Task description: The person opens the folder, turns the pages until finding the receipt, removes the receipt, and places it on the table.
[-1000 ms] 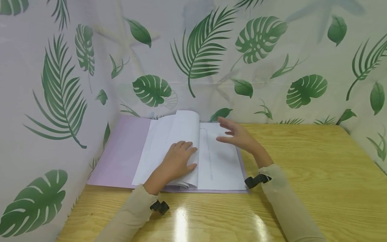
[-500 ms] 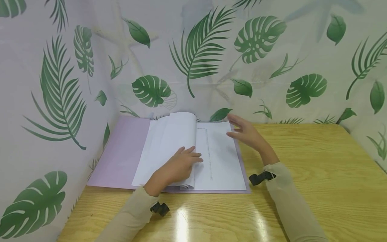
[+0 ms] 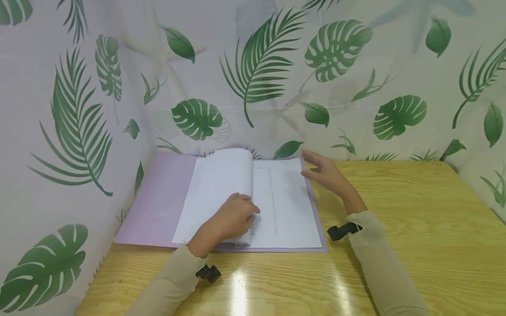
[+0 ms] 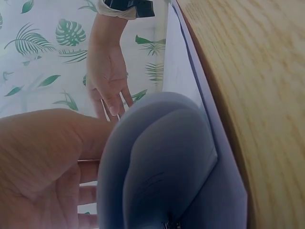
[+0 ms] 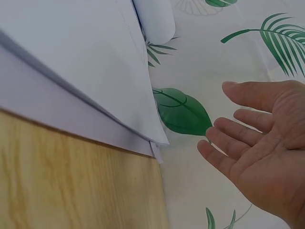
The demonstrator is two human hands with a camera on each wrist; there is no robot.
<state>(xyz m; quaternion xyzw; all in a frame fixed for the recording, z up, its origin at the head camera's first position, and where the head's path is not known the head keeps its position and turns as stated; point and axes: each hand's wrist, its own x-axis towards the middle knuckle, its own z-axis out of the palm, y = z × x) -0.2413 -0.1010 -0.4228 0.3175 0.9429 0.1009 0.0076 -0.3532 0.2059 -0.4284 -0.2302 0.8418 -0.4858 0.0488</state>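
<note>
A purple folder (image 3: pixel 160 197) lies spread on the table, with white pages (image 3: pixel 290 206) inside, one column of small print on the right-hand sheet. Several turned pages (image 3: pixel 233 171) bulge over to the left in a rounded curve. On that curve rests my left hand (image 3: pixel 233 217), a finger stretched toward the right-hand sheet. In the left wrist view its fingers (image 4: pixel 88 193) lie along the outside of the curled pages, and a dark metal bit (image 4: pixel 170 224) shows deep in the fold. My right hand (image 3: pixel 322 173) hovers by the folder's far right corner, fingers spread, holding nothing.
The wooden table (image 3: pixel 407 219) extends to the right and in front of the folder. A leaf-printed cloth wall (image 3: pixel 272 109) stands close behind the folder and along its left side. Black wrist cameras (image 3: pixel 344 230) sit on both sleeves.
The turned pages have settled further left, uncovering more of the right-hand sheet. My left hand has drawn most fingers in on the curve. The right hand has moved right, away from the sheet.
</note>
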